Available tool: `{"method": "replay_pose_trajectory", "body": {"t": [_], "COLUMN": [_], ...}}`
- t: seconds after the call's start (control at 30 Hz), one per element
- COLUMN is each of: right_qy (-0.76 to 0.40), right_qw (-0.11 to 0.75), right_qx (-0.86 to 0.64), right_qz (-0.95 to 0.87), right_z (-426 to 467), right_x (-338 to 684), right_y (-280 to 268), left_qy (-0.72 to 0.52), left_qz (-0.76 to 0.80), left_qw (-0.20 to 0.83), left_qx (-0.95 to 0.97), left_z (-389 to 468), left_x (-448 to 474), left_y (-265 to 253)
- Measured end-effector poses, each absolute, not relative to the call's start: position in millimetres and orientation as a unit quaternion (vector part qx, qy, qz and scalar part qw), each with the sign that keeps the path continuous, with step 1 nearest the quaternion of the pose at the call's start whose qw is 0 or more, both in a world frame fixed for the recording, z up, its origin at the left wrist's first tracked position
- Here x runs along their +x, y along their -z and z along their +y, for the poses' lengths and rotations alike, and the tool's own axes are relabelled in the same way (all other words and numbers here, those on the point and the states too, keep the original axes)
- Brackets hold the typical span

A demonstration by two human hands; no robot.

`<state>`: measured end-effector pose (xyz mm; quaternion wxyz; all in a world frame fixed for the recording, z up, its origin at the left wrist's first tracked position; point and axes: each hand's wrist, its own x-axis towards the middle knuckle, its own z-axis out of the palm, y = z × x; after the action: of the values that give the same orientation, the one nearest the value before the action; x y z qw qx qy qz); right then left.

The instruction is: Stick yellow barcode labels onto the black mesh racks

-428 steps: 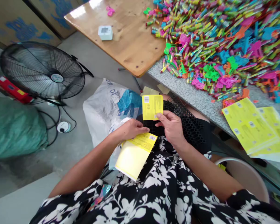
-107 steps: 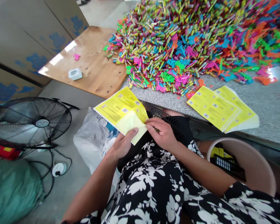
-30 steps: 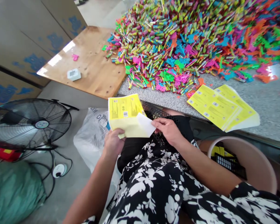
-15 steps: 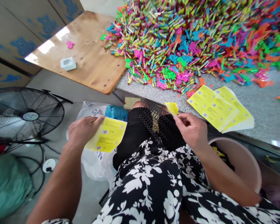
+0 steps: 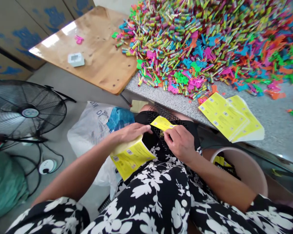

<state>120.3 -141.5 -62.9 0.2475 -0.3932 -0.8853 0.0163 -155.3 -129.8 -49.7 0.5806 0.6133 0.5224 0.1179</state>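
Above my lap, my left hand grips a printed yellow label sheet, its fingers stretched together along the upper edge. The sheet hangs bent below the hand. My right hand is closed on a small yellow label strip, which points left toward my left fingertips. A narrow gap shows between the two hands. Black mesh lies across my knees, partly behind the strip and the right hand. More printed yellow sheets lie in an overlapping stack at the table's front edge.
A large heap of colourful small tubes and plastic toy pieces covers the speckled table. On the wooden table sit a white device and a pink piece. A bin stands right, a fan left, a plastic bag between.
Both hands have come together over my lap. The left moved right and the sheet tilted down; the right moved left and down with the yellow strip. The view shifted slightly.
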Motion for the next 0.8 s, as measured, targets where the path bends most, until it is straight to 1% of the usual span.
{"method": "replay_pose_trajectory", "body": {"t": [0.1,0.23,0.33,0.4,0.47,0.57,0.63,0.73,0.8], "right_qy": [-0.029,-0.043,-0.11,-0.161,-0.193,-0.204,-0.225,-0.294,-0.325], "right_qw": [0.241,0.23,0.215,0.231,0.268,0.3,0.284,0.257,0.253], "right_qx": [-0.395,-0.392,-0.359,-0.336,-0.354,-0.445,-0.483,-0.473,-0.465], "right_qz": [-0.886,-0.89,-0.901,-0.899,-0.875,-0.819,-0.797,-0.79,-0.783], "right_z": [-147,-156,-165,-168,-164,-142,-124,-102,-96], "right_x": [114,106,106,109,114,122,126,127,125], "right_y": [65,69,66,58,47,38,40,51,58], "left_qy": [-0.167,-0.188,-0.189,-0.194,-0.198,-0.189,-0.184,-0.182,-0.178], "left_qz": [0.531,0.578,0.609,0.613,0.608,0.592,0.59,0.597,0.607], "left_qw": [0.59,0.618,0.64,0.649,0.655,0.66,0.652,0.626,0.598], "left_qx": [0.584,0.499,0.43,0.407,0.403,0.422,0.438,0.467,0.492], "left_z": [-137,-145,-146,-146,-146,-144,-142,-139,-137], "left_x": [-136,-128,-130,-131,-130,-125,-119,-112,-109], "left_y": [54,54,56,58,59,58,57,55,54]}}
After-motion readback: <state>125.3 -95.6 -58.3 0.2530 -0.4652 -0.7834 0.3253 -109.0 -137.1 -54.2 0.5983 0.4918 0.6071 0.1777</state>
